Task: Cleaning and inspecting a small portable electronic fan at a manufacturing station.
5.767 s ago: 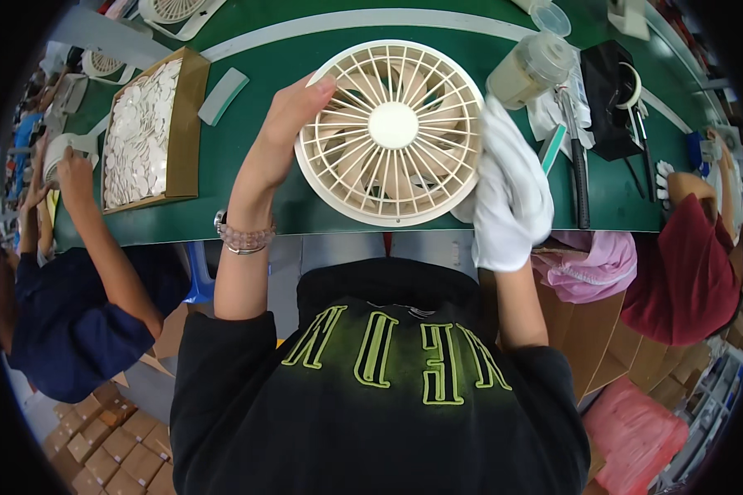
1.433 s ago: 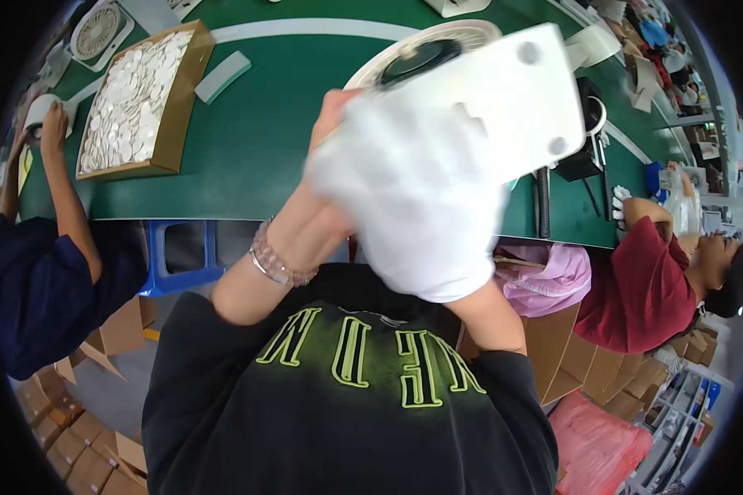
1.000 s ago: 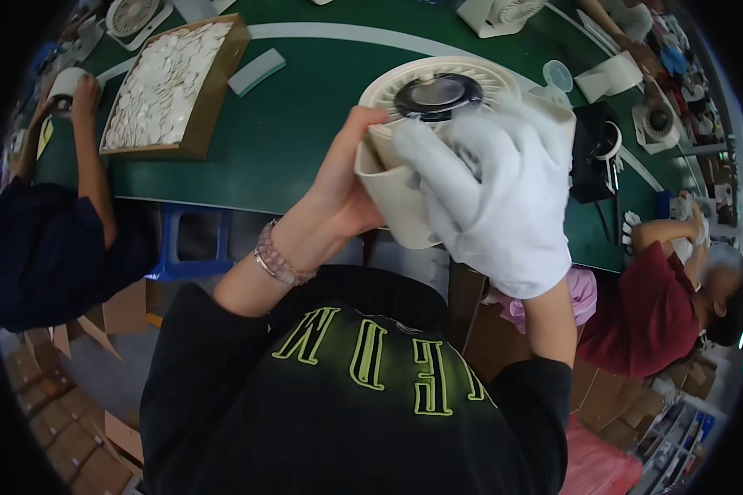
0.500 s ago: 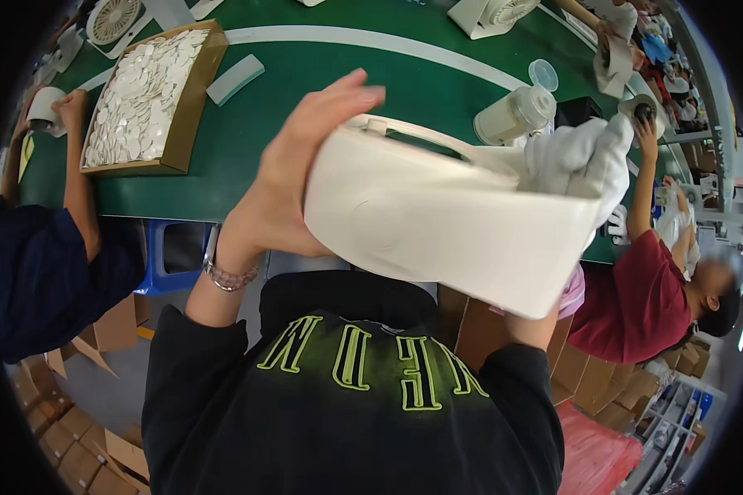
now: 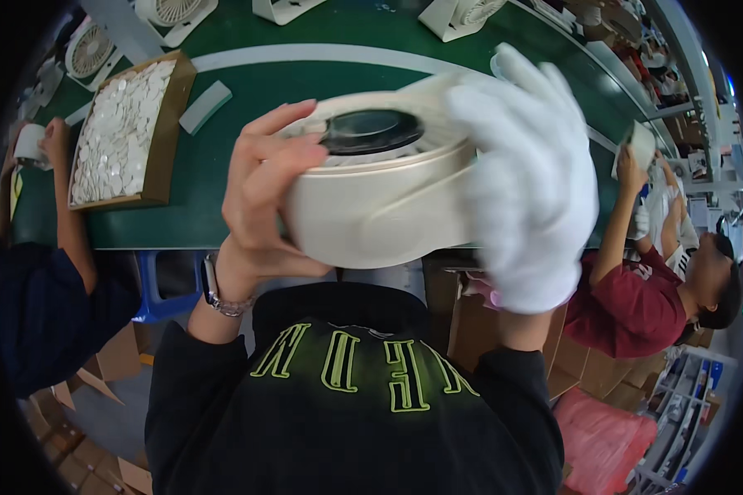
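A cream-white desk fan (image 5: pixel 380 210) is held up above the near edge of the green table, its round slatted face tilted upward. At the middle of that face sits a dark, glossy disc (image 5: pixel 373 132). My left hand (image 5: pixel 260 186), bare, grips the fan's left side, with fingers over the rim and the thumb below. My right hand (image 5: pixel 532 177), in a white glove, is at the fan's right side, smeared by motion. Its fingers stretch upward and apart, and it hides that end of the fan. Whether the glove touches the fan, I cannot tell.
A cardboard tray (image 5: pixel 182 115) of white round pieces stands on the table (image 5: pixel 248 91) at left, beside a pale green-and-white block (image 5: pixel 206 107). Several white fans (image 5: pixel 462 16) stand along the far side. Co-workers handle white parts at left and right. A blue stool (image 5: pixel 157 285) is under the edge.
The fan has been turned, so its round face with the dark disc now shows. My right hand has gone from curled at the fan's far end to fingers stretched up beside it.
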Motion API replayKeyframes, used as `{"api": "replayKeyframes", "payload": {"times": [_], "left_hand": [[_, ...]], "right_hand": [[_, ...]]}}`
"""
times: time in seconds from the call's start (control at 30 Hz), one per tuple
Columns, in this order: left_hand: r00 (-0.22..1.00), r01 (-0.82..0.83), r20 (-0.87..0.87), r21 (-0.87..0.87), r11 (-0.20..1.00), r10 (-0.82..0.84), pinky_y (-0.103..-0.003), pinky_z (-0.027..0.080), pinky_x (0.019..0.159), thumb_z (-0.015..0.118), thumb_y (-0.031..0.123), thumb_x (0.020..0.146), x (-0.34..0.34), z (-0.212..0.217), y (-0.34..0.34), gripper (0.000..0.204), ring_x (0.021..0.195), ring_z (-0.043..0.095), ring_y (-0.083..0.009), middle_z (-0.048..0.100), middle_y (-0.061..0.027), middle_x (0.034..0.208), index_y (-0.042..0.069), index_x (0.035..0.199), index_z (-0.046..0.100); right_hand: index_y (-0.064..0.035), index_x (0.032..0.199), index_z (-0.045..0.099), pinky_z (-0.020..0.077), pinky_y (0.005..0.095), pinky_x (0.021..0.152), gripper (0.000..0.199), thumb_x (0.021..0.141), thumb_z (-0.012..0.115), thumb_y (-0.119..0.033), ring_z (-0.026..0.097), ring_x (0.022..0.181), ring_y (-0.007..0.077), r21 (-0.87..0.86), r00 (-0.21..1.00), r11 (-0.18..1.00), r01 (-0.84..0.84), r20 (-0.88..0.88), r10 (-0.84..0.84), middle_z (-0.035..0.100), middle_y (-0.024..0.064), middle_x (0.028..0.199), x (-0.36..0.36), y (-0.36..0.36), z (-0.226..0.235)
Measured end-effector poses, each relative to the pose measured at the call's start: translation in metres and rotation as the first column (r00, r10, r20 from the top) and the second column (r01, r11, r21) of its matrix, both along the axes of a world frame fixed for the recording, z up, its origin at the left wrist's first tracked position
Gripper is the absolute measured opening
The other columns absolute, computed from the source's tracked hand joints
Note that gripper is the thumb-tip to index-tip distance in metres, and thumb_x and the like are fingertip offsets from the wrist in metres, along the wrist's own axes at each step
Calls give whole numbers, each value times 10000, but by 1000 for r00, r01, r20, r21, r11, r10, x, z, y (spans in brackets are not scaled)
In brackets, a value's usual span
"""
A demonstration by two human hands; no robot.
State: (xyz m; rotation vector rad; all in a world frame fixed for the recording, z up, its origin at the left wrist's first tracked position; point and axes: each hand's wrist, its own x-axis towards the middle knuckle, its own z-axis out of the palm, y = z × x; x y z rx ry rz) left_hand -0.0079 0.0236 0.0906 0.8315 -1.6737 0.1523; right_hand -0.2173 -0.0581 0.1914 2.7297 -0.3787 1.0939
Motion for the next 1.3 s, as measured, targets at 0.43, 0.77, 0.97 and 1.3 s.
{"api": "replayKeyframes", "payload": {"times": [0.43, 0.77, 0.97, 1.3], "left_hand": [[-289, 832, -957, -235, 503, 32, -466, 393, 986, 609, 392, 747, -23, -59, -5, 729, 1170, 484, -323, 468, -181, 1293, 23, 1328, 367], [-354, 821, -920, -219, 528, 169, -441, 428, 951, 533, 406, 843, -17, -9, -19, 616, 1109, 526, -310, 496, -164, 1262, 49, 1322, 381], [384, 704, -912, 390, 594, 144, -338, 455, 897, 624, 245, 811, 18, 22, -17, 564, 1063, 549, -220, 519, -158, 1211, -7, 1264, 402], [327, 852, -913, 396, 342, 242, -307, 455, 895, 667, 182, 786, 34, 26, -3, 664, 1079, 532, -197, 500, -145, 1235, -21, 1313, 319]], "right_hand": [[-18, 1211, 541, 372, 350, 981, 360, 878, 517, -152, 481, 1181, 251, 720, 595, 384, -579, 694, -405, 528, 168, 1242, 31, 15, -30], [-22, 955, 630, 358, 529, 975, 247, 715, 579, 10, 522, 1130, 366, 466, 861, 770, -436, 466, 205, 578, 180, 1120, 2, 31, -91], [5, 1133, 575, 458, 351, 908, 276, 869, 559, -77, 576, 1049, 218, 761, 535, 417, -498, 647, -543, 599, 114, 1106, -27, -15, -61], [-16, 1271, 442, 527, 334, 766, 419, 871, 499, -127, 601, 944, 208, 667, 714, -319, -673, 474, -515, 583, 141, 1093, 6, -20, -115]]}}
